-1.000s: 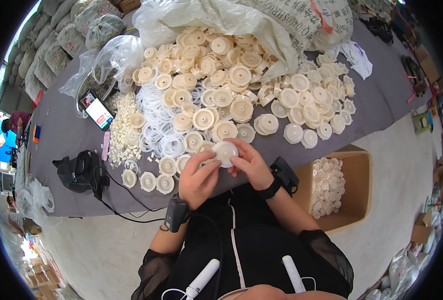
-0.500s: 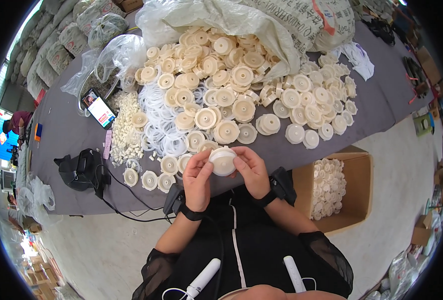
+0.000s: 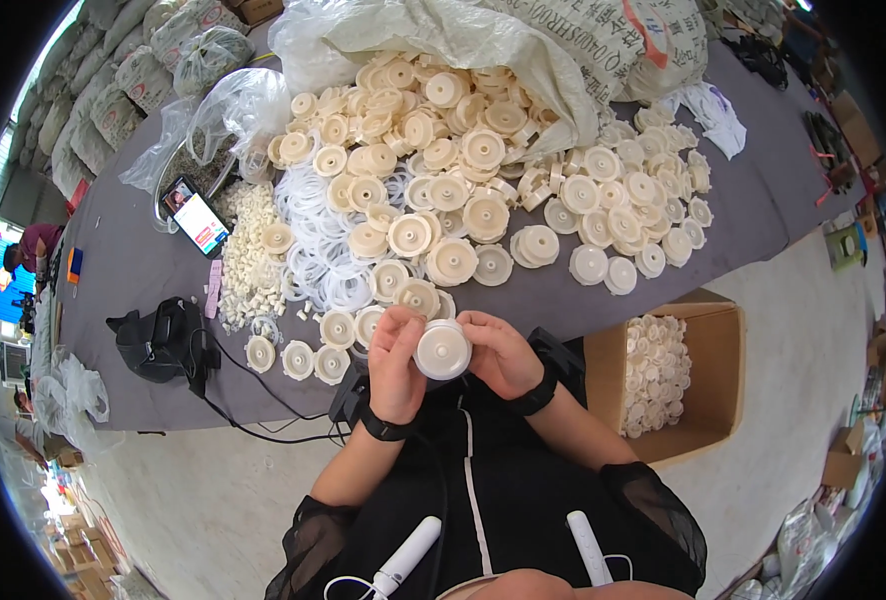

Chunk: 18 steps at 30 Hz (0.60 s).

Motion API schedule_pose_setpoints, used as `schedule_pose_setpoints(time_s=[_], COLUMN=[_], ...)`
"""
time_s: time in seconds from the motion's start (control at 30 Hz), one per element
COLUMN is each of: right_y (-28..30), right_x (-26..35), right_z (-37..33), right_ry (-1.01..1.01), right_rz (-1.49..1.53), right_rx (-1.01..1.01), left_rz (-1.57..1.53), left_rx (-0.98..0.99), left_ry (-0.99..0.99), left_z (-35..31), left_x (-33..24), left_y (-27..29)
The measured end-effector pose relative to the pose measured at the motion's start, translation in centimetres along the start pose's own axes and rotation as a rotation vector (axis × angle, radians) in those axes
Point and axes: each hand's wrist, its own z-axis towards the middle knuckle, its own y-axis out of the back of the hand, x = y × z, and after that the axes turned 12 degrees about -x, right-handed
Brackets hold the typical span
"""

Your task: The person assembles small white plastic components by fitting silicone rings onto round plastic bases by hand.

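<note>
Disc [image 3: 442, 350] of whitish plastic, in the head view, is on the near side of the heap of cream wheels [image 3: 483, 150] that covers much of the grey counter [image 3: 128, 265]. Left hand [image 3: 395, 368] and right hand [image 3: 503, 358] share it — each grip clamped on the disc, one at either edge. White rings [image 3: 325, 245] and small cream pieces [image 3: 251, 220] lie to the heap's left, with a phone [image 3: 195, 218] beyond them. A woven sack [image 3: 533, 45] drapes the heap's far side — and a cardboard box [image 3: 713, 390] of pale parts [image 3: 653, 385] stands to its near right.
</note>
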Motion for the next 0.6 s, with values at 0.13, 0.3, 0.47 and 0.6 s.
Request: schedule_pose_setpoints(time_s=[0.13, 0.3, 0.47, 0.6], right_y=[0.7, 1.3, 1.6, 1.9], right_x=[0.0, -0.1, -0.3, -0.4], right_z=[-0.1, -0.1, -0.3, -0.3], right_ry=[-0.014, 0.067, 0.027, 0.072], right_rz=[-0.038, -0.249, -0.124, -0.035], right_rx=[-0.008, -0.029, 0.018, 0.134], left_rz=[0.139, 0.148, 0.103, 0.045], left_rx=[-0.059, -0.026, -0.100, -0.020], left_ry=[-0.089, -0.013, 0.031, 0.063], left_z=[-0.7, -0.9, -0.6, -0.4], left_x=[-0.4, 0.1, -0.5, -0.1], left_y=[-1.0, -1.0, -1.8, -1.3])
